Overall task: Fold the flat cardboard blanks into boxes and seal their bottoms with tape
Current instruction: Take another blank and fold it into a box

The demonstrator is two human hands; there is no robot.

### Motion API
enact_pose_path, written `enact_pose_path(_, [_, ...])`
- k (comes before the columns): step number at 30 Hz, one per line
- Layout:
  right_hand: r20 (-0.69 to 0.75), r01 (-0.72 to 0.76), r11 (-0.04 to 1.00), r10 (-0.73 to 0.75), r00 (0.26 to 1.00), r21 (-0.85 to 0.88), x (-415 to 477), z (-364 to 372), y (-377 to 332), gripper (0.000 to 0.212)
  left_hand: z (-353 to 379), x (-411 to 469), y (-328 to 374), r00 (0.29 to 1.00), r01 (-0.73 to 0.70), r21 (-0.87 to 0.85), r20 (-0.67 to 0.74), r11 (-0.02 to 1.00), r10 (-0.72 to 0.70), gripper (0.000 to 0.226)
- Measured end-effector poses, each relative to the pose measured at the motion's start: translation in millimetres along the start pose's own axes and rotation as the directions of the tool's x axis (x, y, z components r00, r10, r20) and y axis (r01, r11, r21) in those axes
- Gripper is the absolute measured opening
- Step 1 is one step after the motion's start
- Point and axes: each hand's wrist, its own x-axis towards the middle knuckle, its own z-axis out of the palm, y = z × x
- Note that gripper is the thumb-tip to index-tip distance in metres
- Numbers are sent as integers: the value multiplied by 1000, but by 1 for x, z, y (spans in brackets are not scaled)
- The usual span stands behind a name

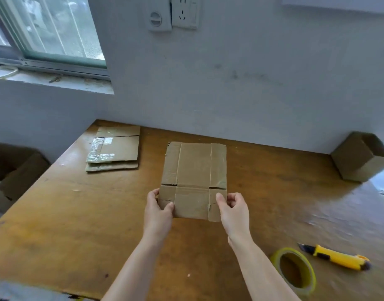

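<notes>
At frame centre: flat cardboard blank (194, 181), near corners pinched by left hand (158, 210) and right hand (234, 210), thumbs on top, fingers curled beneath. Press both side edges inward along the creases to open the tube squarely. Avoid bending panels off-crease. Reach for tape roll (295, 270), lower right, afterwards.

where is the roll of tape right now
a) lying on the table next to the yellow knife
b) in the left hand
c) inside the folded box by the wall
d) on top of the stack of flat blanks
a: the roll of tape lies on the table near the front right, just left of the yellow knife, while both hands hold the cardboard blank.
</notes>
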Motion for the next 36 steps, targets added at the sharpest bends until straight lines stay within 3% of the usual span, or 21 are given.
enact_pose_path(8, [-26, -35, 997, 37, 999, 65, -37, -64, 25, 18, 24, -68, 0, 996, -41, 41, 79, 998, 38, 39])
enact_pose_path(14, [-57, -138, 975, 150, 987, 175, -78, -109, 47, 25, 39, -120, -7, 971, -16, 122, 237, 992, -14, 44])
enact_pose_path(18, [-104, -119, 976, 139, 985, 182, -97, -142, 57, 3, 59, -149, -11, 945, -33, 196, 325, 980, -33, 50])
enact_pose_path(23, [-154, -134, 966, 170, 973, 221, -95, -186, 72, 36, 94, -179, -7, 918, -61, 280, 392, 958, -56, 54])
enact_pose_path(28, [-177, -34, 971, 78, 981, 237, -84, -248, 78, 10, 152, -205, -5, 907, -94, 346, 417, 933, -64, 55])
enact_pose_path(36, [-179, 87, 995, -79, 981, 40, -42, -363, 105, 8, 271, -261, 0, 850, -109, 380, 515, 919, -112, 53])
